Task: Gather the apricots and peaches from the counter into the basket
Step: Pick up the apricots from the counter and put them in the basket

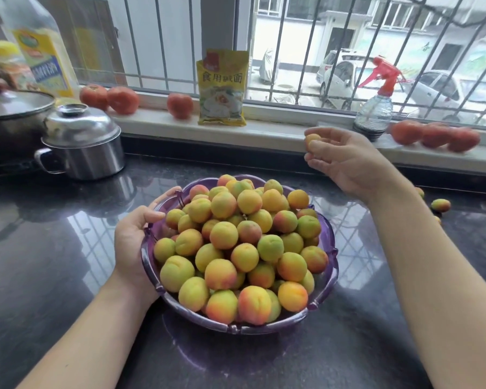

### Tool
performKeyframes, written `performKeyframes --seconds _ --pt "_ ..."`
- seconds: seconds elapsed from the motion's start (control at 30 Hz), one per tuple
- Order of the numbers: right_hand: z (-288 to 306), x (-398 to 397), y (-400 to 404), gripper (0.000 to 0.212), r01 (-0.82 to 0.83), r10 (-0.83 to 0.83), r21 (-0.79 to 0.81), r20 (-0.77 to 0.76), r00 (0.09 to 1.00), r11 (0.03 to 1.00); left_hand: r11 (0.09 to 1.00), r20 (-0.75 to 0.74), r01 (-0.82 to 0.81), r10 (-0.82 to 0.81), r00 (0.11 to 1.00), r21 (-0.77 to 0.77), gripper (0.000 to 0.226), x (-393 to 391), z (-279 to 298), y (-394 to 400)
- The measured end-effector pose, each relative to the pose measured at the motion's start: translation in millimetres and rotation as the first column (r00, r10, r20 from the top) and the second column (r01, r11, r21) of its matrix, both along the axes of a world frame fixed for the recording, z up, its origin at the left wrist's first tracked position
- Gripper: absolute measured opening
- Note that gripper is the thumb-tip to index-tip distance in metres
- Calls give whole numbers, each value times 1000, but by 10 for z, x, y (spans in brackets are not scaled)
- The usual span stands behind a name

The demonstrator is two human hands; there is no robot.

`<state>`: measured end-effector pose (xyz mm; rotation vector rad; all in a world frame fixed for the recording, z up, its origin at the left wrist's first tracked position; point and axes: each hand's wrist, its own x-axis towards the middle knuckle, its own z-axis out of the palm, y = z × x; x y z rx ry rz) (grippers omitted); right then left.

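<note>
A person is standing at a dark, glossy stone bench point(54, 248) beneath a barred window, working over a purple translucent basket point(330, 272) that is brimming with a heap of yellow, green and red-blushed apricots and peaches point(236, 248). The left hand point(135, 240) is gripping the basket's left rim, fingers curling over the edge and touching the nearest fruit. The right hand point(345, 161) is hovering above and behind the basket's right side, its fingers curling round a single small apricot point(312, 139) and pinching it at the fingertips. A few loose fruits point(440, 205) are lying on the bench well to the right of the basket, partly behind the right forearm. On the windowsill point(264, 133), tomatoes point(122, 100) are sitting in a row at the left and another cluster at the right, with a yellow packet point(222, 88) standing upright between them and a clear spray bottle point(373, 108) with a red trigger head standing beside the right-hand cluster. At the far left of the bench, a small lidded steel pot point(82, 141) is sitting in front of a larger dark pot point(11, 119), and a bottle of cooking oil point(44, 51) is rising behind them.
</note>
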<state>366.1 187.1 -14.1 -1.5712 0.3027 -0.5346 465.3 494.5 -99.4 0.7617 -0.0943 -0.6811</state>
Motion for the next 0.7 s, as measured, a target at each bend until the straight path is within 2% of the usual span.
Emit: performKeyframes --seconds 0.1,0.2,0.27,0.43,0.5,0.57,0.7 --pt "93 37 248 27 -64 51 -184 -74 996 981 1000 -21 -7 7 1000 7 80 32 -16 8" --pt "62 115 433 27 -88 11 -403 -191 982 911 1000 -36 -3 3 999 -8 81 42 -18 3" --pt "27 154 529 26 -126 12 -483 -233 973 867 1000 -36 -8 8 999 -22 81 29 -6 -3" --pt "4 258 664 26 -184 10 -603 -280 960 776 999 -22 -16 15 1000 -30 70 -4 5 -20" --pt "18 276 667 25 -243 8 -636 -348 938 733 999 -24 -3 2 1000 -38 64 2 -1 -17" --pt "25 280 668 24 -304 15 -646 -412 911 700 1000 -32 -8 7 999 -30 65 31 -21 -12" --pt "14 280 645 21 -290 -5 -663 -405 914 691 1000 -38 7 -8 999 -22 72 41 -29 -5"
